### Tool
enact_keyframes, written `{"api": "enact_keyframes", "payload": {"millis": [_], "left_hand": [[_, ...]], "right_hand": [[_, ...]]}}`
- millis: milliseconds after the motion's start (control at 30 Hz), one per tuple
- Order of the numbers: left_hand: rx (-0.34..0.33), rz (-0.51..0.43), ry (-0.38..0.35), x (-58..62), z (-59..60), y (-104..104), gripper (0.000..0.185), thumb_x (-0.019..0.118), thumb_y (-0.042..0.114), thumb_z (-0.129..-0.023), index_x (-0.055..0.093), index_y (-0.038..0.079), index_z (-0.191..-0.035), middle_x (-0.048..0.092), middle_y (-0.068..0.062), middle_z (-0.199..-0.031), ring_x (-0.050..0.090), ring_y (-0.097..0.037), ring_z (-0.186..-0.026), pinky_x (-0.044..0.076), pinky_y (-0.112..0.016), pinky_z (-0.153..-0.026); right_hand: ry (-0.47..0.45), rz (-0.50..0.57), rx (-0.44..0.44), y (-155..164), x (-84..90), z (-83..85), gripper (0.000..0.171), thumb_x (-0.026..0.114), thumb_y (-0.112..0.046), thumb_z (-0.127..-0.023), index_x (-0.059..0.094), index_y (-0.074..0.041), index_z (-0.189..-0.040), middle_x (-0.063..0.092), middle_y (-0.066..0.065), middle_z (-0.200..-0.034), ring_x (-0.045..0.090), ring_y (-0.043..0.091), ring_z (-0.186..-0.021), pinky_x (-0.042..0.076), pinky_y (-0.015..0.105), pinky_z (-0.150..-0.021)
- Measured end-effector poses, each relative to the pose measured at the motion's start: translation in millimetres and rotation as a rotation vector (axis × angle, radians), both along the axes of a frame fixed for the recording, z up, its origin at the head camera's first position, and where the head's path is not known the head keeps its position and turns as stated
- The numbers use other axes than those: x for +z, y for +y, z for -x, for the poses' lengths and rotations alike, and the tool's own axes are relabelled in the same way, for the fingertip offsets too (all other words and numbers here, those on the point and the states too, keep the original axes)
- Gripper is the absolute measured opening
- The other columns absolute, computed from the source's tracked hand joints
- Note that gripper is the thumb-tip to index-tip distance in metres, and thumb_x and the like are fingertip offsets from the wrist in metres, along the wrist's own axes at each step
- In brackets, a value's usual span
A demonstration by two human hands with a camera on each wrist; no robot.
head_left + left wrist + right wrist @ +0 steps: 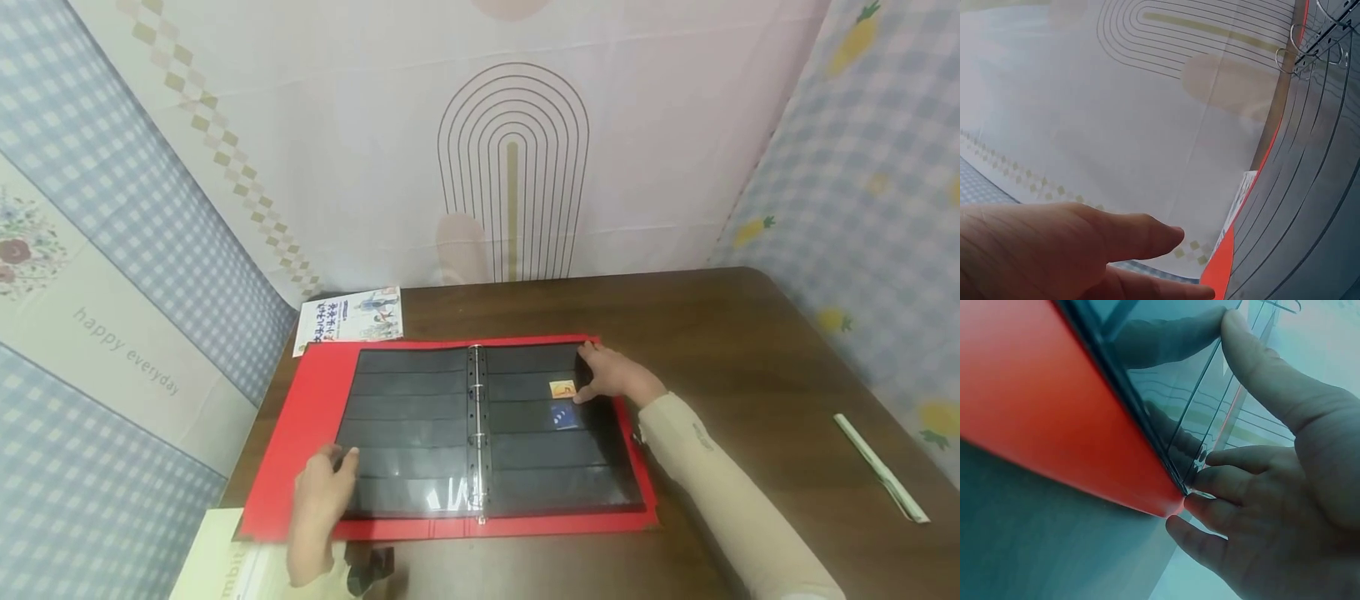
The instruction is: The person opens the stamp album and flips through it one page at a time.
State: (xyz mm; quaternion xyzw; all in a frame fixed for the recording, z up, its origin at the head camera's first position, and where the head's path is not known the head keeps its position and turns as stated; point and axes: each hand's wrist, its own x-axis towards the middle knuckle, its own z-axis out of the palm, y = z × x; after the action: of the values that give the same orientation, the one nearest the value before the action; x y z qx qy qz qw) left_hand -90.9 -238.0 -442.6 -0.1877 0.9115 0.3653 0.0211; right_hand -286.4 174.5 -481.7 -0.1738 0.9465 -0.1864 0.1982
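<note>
Lying lowest in the head view, the person's left hand (321, 492) is resting flat on the lower left corner of the open red binder (300, 433), its fingers (1147, 234) straight and relaxed, grasping nothing; pressing there seems to be keeping the binder from sliding on the dark brown desk (750, 350). The binder is lying open in the middle of the frame, its black pocket pages (408, 433) spreading either side of the metal rings (476, 417). The right hand (615, 375) is sitting at the upper right corner of the right-hand page, fingers bent over the page edge and thumb (1260, 362) laid flat on the glossy sheet, so it is steadying or pinching that corner rather than clenching on air; how firmly it is gripping cannot be told. Just left of that hand, a small orange stamp (562, 388) and a blue stamp (563, 417) are sitting in the page's strips. A white booklet (350, 317) is lying beyond the binder's upper left corner, and a white-and-green pen-like stick (881, 468) is lying well apart at the right of the desk.
</note>
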Motion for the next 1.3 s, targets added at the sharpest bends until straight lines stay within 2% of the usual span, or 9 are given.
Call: {"api": "enact_keyframes", "payload": {"millis": [167,400,567,633,733,900,1067,1167,1300], "left_hand": [[-0.003,-0.011,-0.008,-0.9,1.1,2.2,0.054,0.050,0.026,-0.103,0.048,-0.016,-0.136,0.050,-0.040,-0.136,0.047,-0.057,-0.125,0.042,-0.067,-0.099],[-0.018,-0.020,-0.014,-5.2,1.3,8.8,0.059,0.051,0.025,-0.103,0.040,-0.019,-0.141,0.042,-0.041,-0.143,0.038,-0.056,-0.134,0.035,-0.066,-0.107],[-0.141,-0.035,0.068,-8.2,-1.2,24.0,0.068,0.059,0.020,-0.100,0.028,-0.014,-0.150,0.023,-0.040,-0.155,0.020,-0.058,-0.143,0.020,-0.068,-0.114],[-0.208,-0.047,0.076,-10.3,-2.7,32.0,0.075,0.064,0.020,-0.097,0.025,-0.009,-0.154,0.014,-0.037,-0.159,0.011,-0.057,-0.145,0.012,-0.069,-0.114],[-0.285,-0.060,0.065,-14.7,-5.3,42.6,0.083,0.071,0.020,-0.093,0.024,-0.002,-0.158,0.010,-0.033,-0.162,0.004,-0.057,-0.147,0.009,-0.071,-0.113],[-0.321,-0.033,0.074,-22.7,-7.4,52.8,0.092,0.079,0.016,-0.084,0.027,0.004,-0.159,0.014,-0.031,-0.162,0.005,-0.059,-0.145,0.006,-0.075,-0.110],[-0.324,-0.029,0.052,-30.4,-7.4,58.8,0.097,0.082,0.011,-0.076,0.030,0.007,-0.159,0.015,-0.031,-0.162,-0.001,-0.061,-0.144,-0.002,-0.080,-0.105],[-0.334,-0.026,0.036,-35.2,-7.7,62.1,0.097,0.084,0.011,-0.073,0.035,0.008,-0.157,0.016,-0.031,-0.161,-0.002,-0.062,-0.143,-0.005,-0.080,-0.105],[-0.347,-0.016,0.026,-40.0,-7.3,64.3,0.089,0.086,0.013,-0.073,0.045,0.007,-0.152,0.019,-0.030,-0.161,0.001,-0.063,-0.143,-0.006,-0.079,-0.105]], "right_hand": [[0.018,-0.005,0.001,-1.1,3.1,-0.5,0.098,0.085,-0.031,-0.083,0.030,0.014,-0.151,0.023,0.036,-0.158,0.021,0.050,-0.146,0.023,0.061,-0.117],[0.052,-0.003,0.015,-0.6,4.0,-3.5,0.097,0.086,-0.029,-0.081,0.032,0.015,-0.149,0.033,0.036,-0.153,0.030,0.051,-0.143,0.029,0.061,-0.114],[0.075,-0.024,0.020,-0.3,1.9,-3.9,0.096,0.087,-0.029,-0.081,0.035,0.015,-0.148,0.038,0.035,-0.151,0.036,0.050,-0.140,0.032,0.061,-0.113],[0.088,-0.018,0.017,-0.8,0.7,-4.0,0.096,0.088,-0.029,-0.080,0.036,0.015,-0.147,0.041,0.035,-0.149,0.038,0.050,-0.138,0.034,0.061,-0.112],[0.091,0.016,-0.013,-3.1,-1.8,-4.6,0.096,0.090,-0.028,-0.078,0.038,0.013,-0.147,0.044,0.035,-0.147,0.042,0.049,-0.136,0.036,0.061,-0.111],[0.074,0.068,-0.067,-7.5,-7.0,-5.9,0.096,0.091,-0.025,-0.076,0.038,0.010,-0.148,0.046,0.033,-0.146,0.046,0.047,-0.133,0.037,0.061,-0.110],[0.052,0.091,-0.054,-6.0,-9.8,-1.8,0.101,0.092,-0.023,-0.075,0.034,0.010,-0.151,0.031,0.032,-0.157,0.032,0.050,-0.142,0.029,0.064,-0.113],[0.033,0.102,-0.057,-1.9,-11.2,2.7,0.104,0.093,-0.023,-0.073,0.033,0.009,-0.152,0.027,0.031,-0.159,0.030,0.050,-0.143,0.027,0.065,-0.114],[0.034,0.078,-0.053,1.1,-9.7,6.3,0.103,0.093,-0.026,-0.073,0.035,0.009,-0.151,0.033,0.032,-0.155,0.033,0.051,-0.141,0.029,0.064,-0.113]]}}
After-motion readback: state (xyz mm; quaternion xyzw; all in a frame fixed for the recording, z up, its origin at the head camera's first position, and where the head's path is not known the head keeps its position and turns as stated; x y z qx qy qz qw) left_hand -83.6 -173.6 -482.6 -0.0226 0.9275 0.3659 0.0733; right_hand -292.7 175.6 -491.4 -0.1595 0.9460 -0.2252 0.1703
